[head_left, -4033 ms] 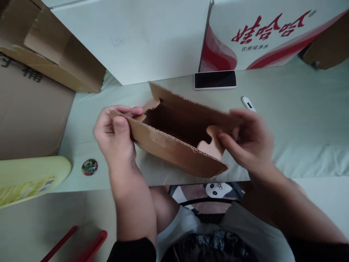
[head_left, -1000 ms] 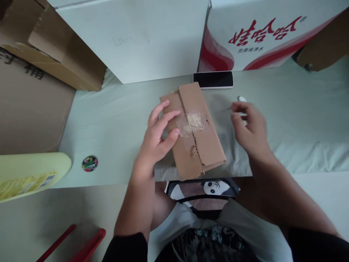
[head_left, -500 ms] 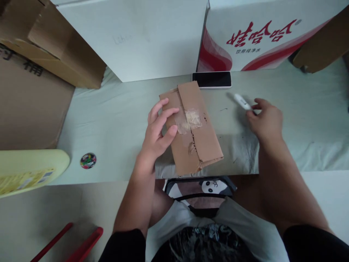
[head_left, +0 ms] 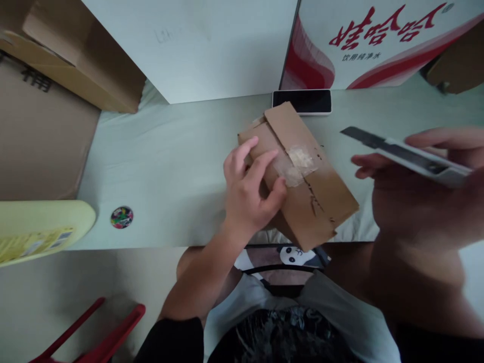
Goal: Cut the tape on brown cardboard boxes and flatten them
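Note:
My left hand is curled over the left part of a small brown cardboard box, fingertips and thumb pressed on its top. The box sits askew near the front edge of the table, a patch of clear tape across its middle seam. The seam is torn along its lower part. Raised at the right, closer to the camera, my right hand is closed around a white utility knife. Its dark blade is out and points left, apart from the box.
A phone lies behind the box, against the white cartons. Larger brown boxes stand at the left. A yellow bottle and a round colourful disc are on the pale green cloth. Red legs show below left.
The cardboard box has shifted right and turned, with my left hand on it. My right hand has lifted the utility knife up toward the camera and to the right; its blade now shows.

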Demonstrator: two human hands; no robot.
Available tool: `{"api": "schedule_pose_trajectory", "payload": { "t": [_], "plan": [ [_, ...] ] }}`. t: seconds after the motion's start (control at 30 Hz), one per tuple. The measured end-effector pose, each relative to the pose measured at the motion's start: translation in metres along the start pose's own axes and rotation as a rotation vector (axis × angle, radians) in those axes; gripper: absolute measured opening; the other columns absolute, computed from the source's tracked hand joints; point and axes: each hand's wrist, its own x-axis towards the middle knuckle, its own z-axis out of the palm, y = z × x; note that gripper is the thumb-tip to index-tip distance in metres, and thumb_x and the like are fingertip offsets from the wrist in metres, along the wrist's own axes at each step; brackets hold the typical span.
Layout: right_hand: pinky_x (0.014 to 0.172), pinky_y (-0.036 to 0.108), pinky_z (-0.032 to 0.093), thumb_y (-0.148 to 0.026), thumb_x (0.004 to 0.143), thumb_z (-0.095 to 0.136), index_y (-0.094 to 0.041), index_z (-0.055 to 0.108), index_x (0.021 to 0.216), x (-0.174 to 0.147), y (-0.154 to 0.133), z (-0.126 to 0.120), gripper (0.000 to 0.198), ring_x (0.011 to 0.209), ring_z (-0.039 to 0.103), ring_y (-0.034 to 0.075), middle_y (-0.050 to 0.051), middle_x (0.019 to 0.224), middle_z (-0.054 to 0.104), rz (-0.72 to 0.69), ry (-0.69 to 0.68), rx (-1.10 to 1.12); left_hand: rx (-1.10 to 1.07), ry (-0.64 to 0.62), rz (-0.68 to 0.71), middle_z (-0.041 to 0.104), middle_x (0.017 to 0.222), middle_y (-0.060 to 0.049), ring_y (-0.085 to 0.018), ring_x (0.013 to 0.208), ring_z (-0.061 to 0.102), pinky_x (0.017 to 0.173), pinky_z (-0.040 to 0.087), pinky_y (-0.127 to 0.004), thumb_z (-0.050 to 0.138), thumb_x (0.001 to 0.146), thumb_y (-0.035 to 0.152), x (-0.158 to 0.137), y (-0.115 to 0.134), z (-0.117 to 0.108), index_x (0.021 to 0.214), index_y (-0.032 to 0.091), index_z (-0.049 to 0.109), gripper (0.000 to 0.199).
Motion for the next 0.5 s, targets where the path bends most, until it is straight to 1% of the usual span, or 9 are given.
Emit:
{"api": "schedule_pose_trajectory", "payload": {
  "t": [0.03, 0.07, 0.13, 0.17, 0.2, 0.27, 0.37, 0.5],
  "plan": [
    [0.054, 0.032, 0.057, -0.06, 0.099, 0.06, -0.023, 0.069, 0.087, -0.007, -0.007, 0.0, 0.04, 0.065, 0.073, 0.019, 0.002, 0.072, 0.068, 0.036, -0.067, -0.005, 0.002, 0.004, 0.01, 0.055, 0.154, -0.015, -0.035, 0.143, 0.054, 0.122, 0.043, -0.055, 0.054, 0.107, 0.051, -0.001, 0.003, 0.002, 0.136, 0.026, 0.065, 0.04],
    [0.057, 0.032, 0.058, -0.057, 0.097, 0.067, -0.023, 0.075, 0.094, -0.013, -0.012, 0.0, 0.035, 0.069, 0.075, 0.019, 0.003, 0.078, 0.074, 0.074, -0.121, -0.021, 0.003, 0.005, 0.019, 0.055, 0.153, -0.015, -0.034, 0.142, 0.056, 0.122, 0.044, -0.054, 0.055, 0.106, 0.05, -0.001, 0.006, 0.004, 0.136, 0.026, 0.065, 0.039],
    [0.058, 0.028, 0.055, -0.045, 0.091, 0.079, -0.025, 0.079, 0.102, -0.022, -0.02, 0.0, 0.022, 0.071, 0.073, 0.016, 0.002, 0.084, 0.079, 0.14, -0.231, -0.132, 0.01, -0.004, 0.035, 0.056, 0.153, -0.016, -0.032, 0.14, 0.058, 0.122, 0.044, -0.051, 0.054, 0.107, 0.048, -0.001, 0.008, 0.004, 0.136, 0.025, 0.064, 0.038],
    [0.058, 0.026, 0.053, -0.039, 0.09, 0.08, -0.027, 0.079, 0.102, -0.025, -0.023, -0.001, 0.018, 0.07, 0.072, 0.014, 0.0, 0.084, 0.079, 0.177, -0.272, -0.201, 0.015, -0.011, 0.042, 0.056, 0.152, -0.016, -0.032, 0.139, 0.058, 0.121, 0.045, -0.051, 0.054, 0.107, 0.049, -0.001, 0.008, 0.003, 0.136, 0.025, 0.064, 0.039],
    [0.056, 0.025, 0.05, -0.036, 0.089, 0.08, -0.027, 0.078, 0.1, -0.027, -0.024, -0.001, 0.015, 0.067, 0.07, 0.013, -0.001, 0.082, 0.078, 0.202, -0.289, -0.252, 0.021, -0.016, 0.049, 0.057, 0.151, -0.016, -0.031, 0.139, 0.059, 0.12, 0.046, -0.051, 0.053, 0.107, 0.049, 0.0, 0.007, 0.002, 0.136, 0.024, 0.064, 0.039],
    [0.054, 0.024, 0.046, -0.038, 0.089, 0.077, -0.026, 0.076, 0.095, -0.028, -0.024, -0.001, 0.014, 0.062, 0.065, 0.012, -0.002, 0.076, 0.075, 0.216, -0.286, -0.3, 0.032, -0.026, 0.053, 0.058, 0.151, -0.016, -0.032, 0.138, 0.059, 0.119, 0.047, -0.051, 0.052, 0.107, 0.051, 0.0, 0.005, 0.0, 0.136, 0.025, 0.064, 0.04],
    [0.053, 0.025, 0.046, -0.042, 0.09, 0.072, -0.026, 0.076, 0.096, -0.025, -0.022, 0.0, 0.018, 0.059, 0.062, 0.012, -0.002, 0.072, 0.072, 0.2, -0.286, -0.335, 0.04, -0.036, 0.048, 0.058, 0.151, -0.016, -0.033, 0.139, 0.059, 0.119, 0.047, -0.052, 0.051, 0.107, 0.053, 0.0, 0.004, 0.0, 0.136, 0.026, 0.064, 0.042],
    [0.056, 0.026, 0.046, -0.038, 0.091, 0.069, -0.026, 0.078, 0.1, -0.023, -0.023, 0.001, 0.017, 0.06, 0.062, 0.012, -0.002, 0.072, 0.072, 0.187, -0.319, -0.418, 0.004, -0.033, 0.046, 0.058, 0.151, -0.016, -0.033, 0.139, 0.059, 0.121, 0.045, -0.052, 0.053, 0.107, 0.052, 0.0, 0.004, 0.001, 0.136, 0.025, 0.065, 0.042]
  ]
}}
